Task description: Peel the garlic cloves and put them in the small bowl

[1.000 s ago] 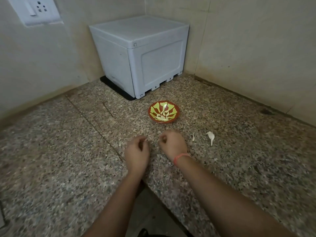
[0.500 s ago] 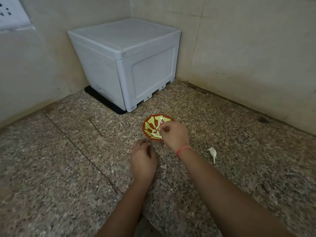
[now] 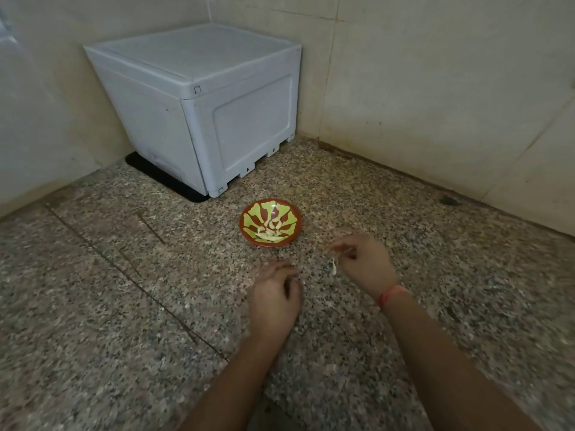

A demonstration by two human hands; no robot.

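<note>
Now the speckled tabletop [image 3: 109, 306] fills the view, and a white box [image 3: 202, 104] sits in its far corner. Both hands lie between the bowl and the near edge.

Half a second ago the right hand [image 3: 364, 262] reached over the bowl with its fingertips pinched together. It has since drawn back and stands just right of the bowl, clear of the rim. I read that as a peeled clove just dropped in, so one more is done. Its fingers are loosely curled, thumb and forefinger close together, but blur hides whether they pinch anything.

The left hand [image 3: 273, 303] has hardly moved. It rests knuckles-up on the tabletop, fingers curled under, and whatever it may hold is hidden. The next unpeeled clove may be there, since none shows in the open.

The bowl [image 3: 244, 231] stands upright toward the middle of the tabletop, near the box's front corner but apart from it. Several pale peeled cloves [image 3: 270, 233] lie in its bottom and on its near side. Their count is hard to read against the green pattern.

Smallest is a white scrap [image 3: 334, 269] of skin just below the right fingertips. I cannot tell whether it dangles from them or lies on the tabletop.
</note>
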